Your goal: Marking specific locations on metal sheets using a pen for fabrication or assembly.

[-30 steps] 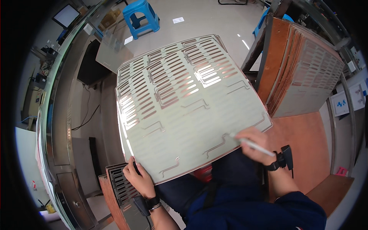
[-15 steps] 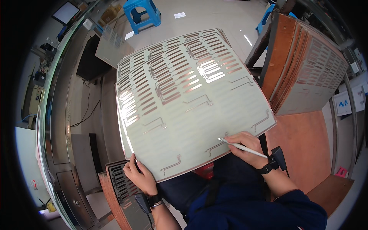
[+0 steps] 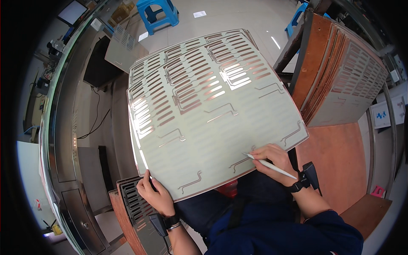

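A large pale circuit board panel (image 3: 229, 131) with copper traces lies tilted across my lap, its near edge toward me. My left hand (image 3: 156, 196) grips the panel at its near left corner, thumb and forefinger on the rim, the other fingers partly hidden. In my right hand (image 3: 274, 163) is a slim white craft knife (image 3: 274, 167), held like a pen. Its pointed grey tip rests at or just above the panel near a bent copper trace by the near edge; contact is hard to tell.
At the right, a stack of similar panels (image 3: 352, 80) leans on a brown board (image 3: 312, 63). More panels (image 3: 136, 204) stand below my left hand. A metal workbench (image 3: 70, 170) runs along the left. A blue stool (image 3: 157, 17) stands on the floor beyond.
The panel has shifted very slightly to the right at its far and right sides. My right hand and the knife have moved only a little; the left hand stays put.
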{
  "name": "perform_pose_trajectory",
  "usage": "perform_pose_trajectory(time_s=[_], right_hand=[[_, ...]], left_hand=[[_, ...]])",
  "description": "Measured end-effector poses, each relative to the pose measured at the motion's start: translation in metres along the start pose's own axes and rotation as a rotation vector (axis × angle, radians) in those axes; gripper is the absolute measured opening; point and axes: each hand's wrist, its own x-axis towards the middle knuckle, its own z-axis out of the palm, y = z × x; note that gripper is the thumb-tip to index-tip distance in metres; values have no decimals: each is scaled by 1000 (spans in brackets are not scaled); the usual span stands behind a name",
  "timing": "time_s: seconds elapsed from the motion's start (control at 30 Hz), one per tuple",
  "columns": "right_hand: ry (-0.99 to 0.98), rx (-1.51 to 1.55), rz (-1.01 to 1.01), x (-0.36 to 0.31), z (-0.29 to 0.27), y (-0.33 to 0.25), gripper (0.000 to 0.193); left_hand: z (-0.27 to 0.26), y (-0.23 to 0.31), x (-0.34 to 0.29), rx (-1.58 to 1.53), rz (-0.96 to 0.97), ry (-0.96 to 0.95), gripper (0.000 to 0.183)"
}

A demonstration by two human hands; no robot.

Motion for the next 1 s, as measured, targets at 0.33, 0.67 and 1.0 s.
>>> perform_pose_trajectory(time_s=[0.33,0.67,1.0], right_hand=[[37,-39,-8,-2,0,3,13],[-187,-24,-185,-13,38,-40,33],[367,-317,481,-12,-84,54,25]], left_hand=[[5,0,0,-25,7,1,36],[4,-8,0,14,24,-22,35],[-1,-6,0,43,11,-16,33]])
